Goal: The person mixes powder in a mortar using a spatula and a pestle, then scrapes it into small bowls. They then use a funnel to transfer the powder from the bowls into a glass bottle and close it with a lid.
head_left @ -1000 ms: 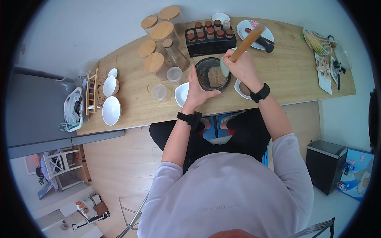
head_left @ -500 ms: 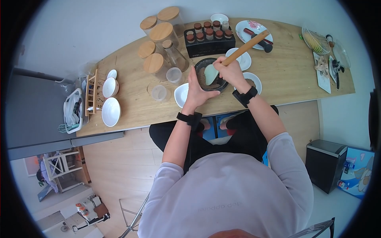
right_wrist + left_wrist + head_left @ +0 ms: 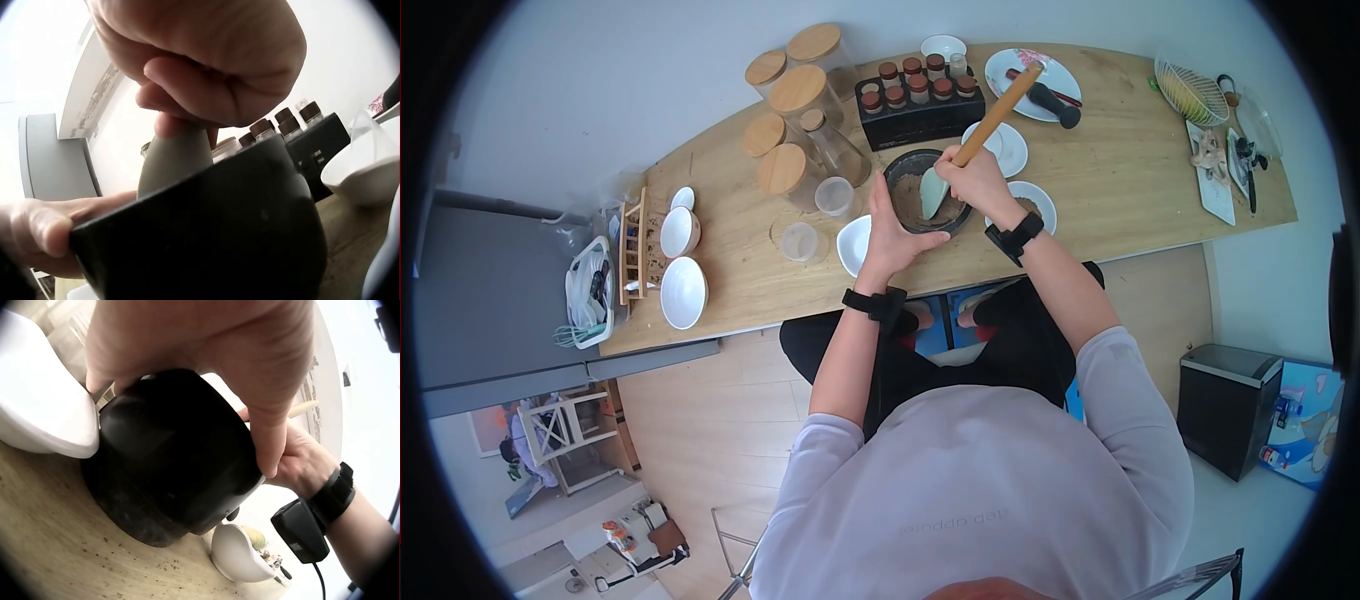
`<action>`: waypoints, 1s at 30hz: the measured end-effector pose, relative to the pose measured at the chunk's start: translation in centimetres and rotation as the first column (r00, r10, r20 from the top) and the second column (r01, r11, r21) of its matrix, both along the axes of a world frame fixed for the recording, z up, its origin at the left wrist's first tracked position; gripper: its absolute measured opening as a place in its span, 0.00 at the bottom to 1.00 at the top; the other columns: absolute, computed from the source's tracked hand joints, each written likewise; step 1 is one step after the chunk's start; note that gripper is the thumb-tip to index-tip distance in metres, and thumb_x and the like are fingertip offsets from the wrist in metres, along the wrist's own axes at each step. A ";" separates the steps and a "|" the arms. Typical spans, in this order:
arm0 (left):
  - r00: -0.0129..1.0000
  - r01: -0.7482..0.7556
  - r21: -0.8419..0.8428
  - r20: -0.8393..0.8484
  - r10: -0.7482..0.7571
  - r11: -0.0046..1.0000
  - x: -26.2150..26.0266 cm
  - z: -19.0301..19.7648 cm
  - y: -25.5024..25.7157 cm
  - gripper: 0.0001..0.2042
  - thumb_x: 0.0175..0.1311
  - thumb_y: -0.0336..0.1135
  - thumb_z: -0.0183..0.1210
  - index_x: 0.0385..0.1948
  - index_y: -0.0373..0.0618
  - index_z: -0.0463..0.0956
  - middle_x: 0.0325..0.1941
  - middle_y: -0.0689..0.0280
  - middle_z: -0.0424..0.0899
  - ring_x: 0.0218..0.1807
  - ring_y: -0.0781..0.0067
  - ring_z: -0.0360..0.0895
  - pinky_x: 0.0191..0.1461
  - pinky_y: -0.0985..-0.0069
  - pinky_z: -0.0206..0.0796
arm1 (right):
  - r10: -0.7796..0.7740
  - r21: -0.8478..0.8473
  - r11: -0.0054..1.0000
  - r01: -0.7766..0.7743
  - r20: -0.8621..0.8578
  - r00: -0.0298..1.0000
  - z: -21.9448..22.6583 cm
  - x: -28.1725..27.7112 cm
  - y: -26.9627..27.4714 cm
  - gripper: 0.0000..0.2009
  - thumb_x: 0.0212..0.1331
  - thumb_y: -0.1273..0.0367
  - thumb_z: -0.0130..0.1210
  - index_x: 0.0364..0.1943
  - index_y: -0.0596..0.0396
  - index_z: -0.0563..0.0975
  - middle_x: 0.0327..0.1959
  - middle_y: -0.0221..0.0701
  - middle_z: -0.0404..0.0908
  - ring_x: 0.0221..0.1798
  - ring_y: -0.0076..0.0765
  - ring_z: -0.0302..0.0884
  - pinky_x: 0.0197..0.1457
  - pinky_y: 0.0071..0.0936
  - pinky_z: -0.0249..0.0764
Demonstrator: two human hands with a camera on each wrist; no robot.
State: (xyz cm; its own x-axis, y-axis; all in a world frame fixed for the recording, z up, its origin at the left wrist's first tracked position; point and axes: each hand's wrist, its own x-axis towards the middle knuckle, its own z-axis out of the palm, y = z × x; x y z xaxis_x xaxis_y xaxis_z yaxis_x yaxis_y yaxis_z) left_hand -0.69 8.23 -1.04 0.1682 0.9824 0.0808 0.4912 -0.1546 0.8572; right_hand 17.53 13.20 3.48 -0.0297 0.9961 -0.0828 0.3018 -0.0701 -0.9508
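Note:
A black bowl (image 3: 948, 226) stands on the wooden table, with brown powder (image 3: 907, 197) inside. The left hand (image 3: 894, 238) grips its side, thumb and fingers spread around the wall; the left wrist view shows this hand (image 3: 206, 344) spanning the dark bowl (image 3: 169, 450). Curled round the lower part of a wooden handle (image 3: 1003, 108) is the right hand (image 3: 980, 187). The handle's pale green spatula blade (image 3: 933, 192) dips into the powder. From the right wrist, the fist (image 3: 212, 62) is above the rim and the blade (image 3: 175, 159) is partly hidden by the bowl wall (image 3: 219, 244).
White dishes (image 3: 854, 245) flank the bowl on both sides, one on the right (image 3: 1045, 205) holding something brown. Behind are a black rack of small jars (image 3: 920, 122), lidded canisters (image 3: 805, 90) and a flowered plate (image 3: 1055, 75). Plastic cups (image 3: 834, 197) and white bowls (image 3: 684, 292) are further left.
The right hand has moved left, carrying the spatula blade from the bowl's right rim towards its middle. The left hand has stayed on the bowl. The head view has shifted slightly.

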 end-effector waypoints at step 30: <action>0.999 0.001 -0.004 0.033 -0.001 1.000 0.1 -0.1 0.0 0.70 0.34 0.46 0.82 0.73 0.28 0.33 0.76 0.42 0.46 0.78 0.48 0.48 0.80 0.64 0.44 | -0.046 0.019 0.999 0.047 -0.082 0.996 0.7 -0.7 -0.3 0.09 0.56 0.67 0.58 0.28 0.60 0.81 0.17 0.30 0.79 0.20 0.25 0.79 0.26 0.25 0.72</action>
